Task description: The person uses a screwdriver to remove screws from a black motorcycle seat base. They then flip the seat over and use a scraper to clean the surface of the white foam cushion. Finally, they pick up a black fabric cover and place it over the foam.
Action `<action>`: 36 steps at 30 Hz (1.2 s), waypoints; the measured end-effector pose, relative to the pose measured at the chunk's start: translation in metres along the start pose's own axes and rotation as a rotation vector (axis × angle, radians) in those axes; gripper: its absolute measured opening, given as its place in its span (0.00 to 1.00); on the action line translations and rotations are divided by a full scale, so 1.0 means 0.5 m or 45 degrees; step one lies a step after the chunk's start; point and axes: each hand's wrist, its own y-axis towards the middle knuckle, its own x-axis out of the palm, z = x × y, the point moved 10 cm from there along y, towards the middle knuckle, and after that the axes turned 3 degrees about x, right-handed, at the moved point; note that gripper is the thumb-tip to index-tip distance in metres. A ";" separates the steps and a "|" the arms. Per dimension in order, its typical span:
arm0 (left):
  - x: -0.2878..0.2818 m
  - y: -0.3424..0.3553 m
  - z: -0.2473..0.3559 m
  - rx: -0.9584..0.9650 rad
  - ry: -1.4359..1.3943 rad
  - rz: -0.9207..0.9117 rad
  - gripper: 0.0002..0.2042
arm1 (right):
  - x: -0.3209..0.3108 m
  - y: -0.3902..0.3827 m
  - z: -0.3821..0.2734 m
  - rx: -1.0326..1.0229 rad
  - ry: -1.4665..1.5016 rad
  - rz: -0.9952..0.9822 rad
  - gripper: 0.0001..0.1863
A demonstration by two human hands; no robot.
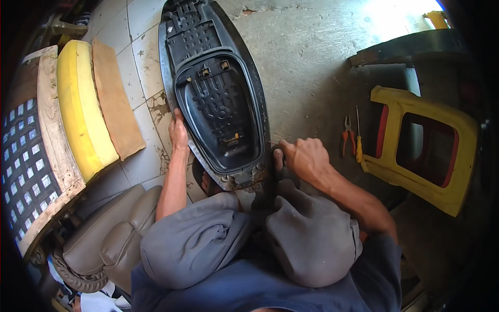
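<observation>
A black motorcycle seat point(222, 112) lies upside down before me, its hollow plastic underside facing up and its near end between my feet. My left hand point(179, 134) grips its left edge, fingers out of sight beneath the rim. Close to the right edge, my right hand point(307, 157) is closed, thumb and forefinger pinched together. A thin, light sliver shows between those fingertips and the seat, too fine to name. Right of that hand, orange-handled pliers point(349, 137) and a screwdriver with a yellow handle point(358, 148) lie on the floor.
A yellow and red plastic stool point(455, 127) lies on its side at the right, below a dark curved object point(410, 48). Along the left stand yellow foam point(86, 112), a brown board point(117, 99) and a wooden frame with black webbing point(66, 151). Brown padded upholstery point(96, 234) sits nearer.
</observation>
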 end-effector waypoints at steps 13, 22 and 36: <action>-0.021 0.074 0.009 -0.012 0.178 0.002 0.35 | 0.034 0.043 0.062 0.007 0.672 0.122 0.13; 0.116 0.091 0.092 -0.111 -0.340 -0.276 0.28 | -0.073 0.072 0.022 0.032 0.088 0.194 0.17; 0.034 0.055 0.067 0.058 0.146 0.099 0.30 | -0.115 0.099 -0.067 -0.133 -0.083 -0.142 0.14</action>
